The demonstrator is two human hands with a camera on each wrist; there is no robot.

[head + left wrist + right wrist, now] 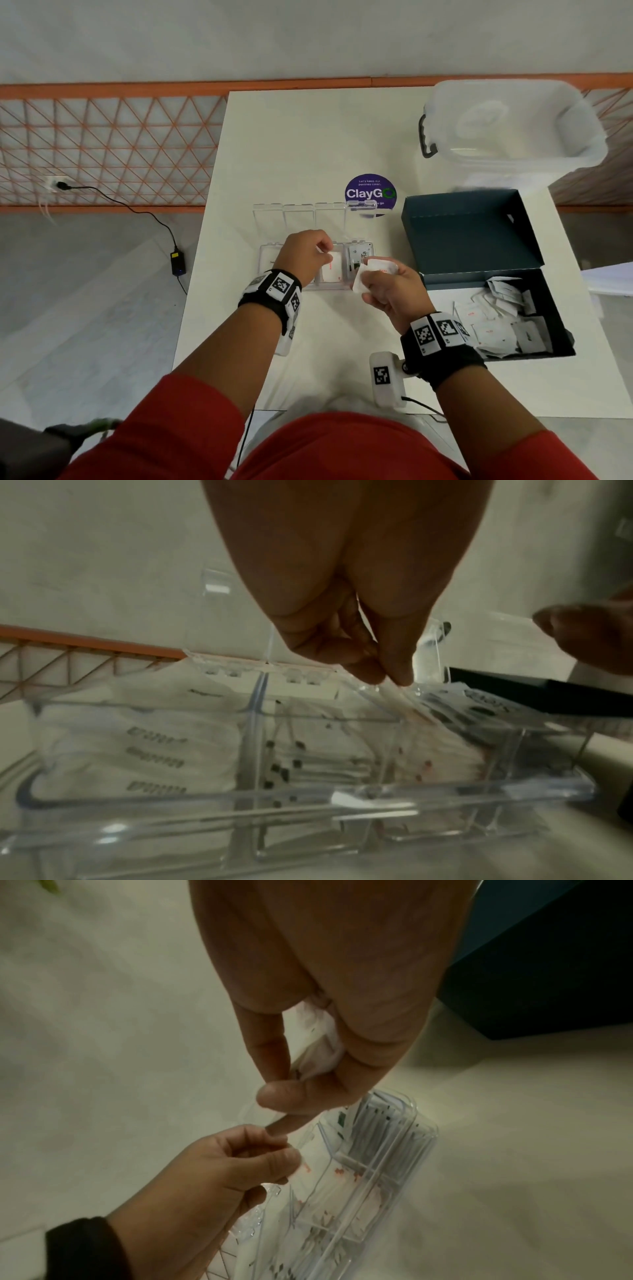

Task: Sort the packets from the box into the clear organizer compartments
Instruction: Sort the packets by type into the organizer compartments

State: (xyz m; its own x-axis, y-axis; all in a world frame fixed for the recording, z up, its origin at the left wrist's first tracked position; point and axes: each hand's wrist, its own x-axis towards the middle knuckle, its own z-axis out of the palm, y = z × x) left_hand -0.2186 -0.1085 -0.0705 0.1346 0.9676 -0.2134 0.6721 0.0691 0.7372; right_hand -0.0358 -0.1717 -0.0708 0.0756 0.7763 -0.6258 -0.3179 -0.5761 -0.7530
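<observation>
The left hand pinches one white packet with red print between thumb and fingertips, just over the third compartment of the clear organizer, which lies on the counter. The right hand is curled around a small bundle of packets, near the right end of the organizer. More packets lie loose in the dark box at the right.

These packets look very light, thin and soft; I think they bend and crumple easily, and the smooth paper can slip. It seems best to hold one by its flat faces near an edge, with a gentle pinch, and to keep the bundle squeezed only lightly so that no packet slides out.
</observation>
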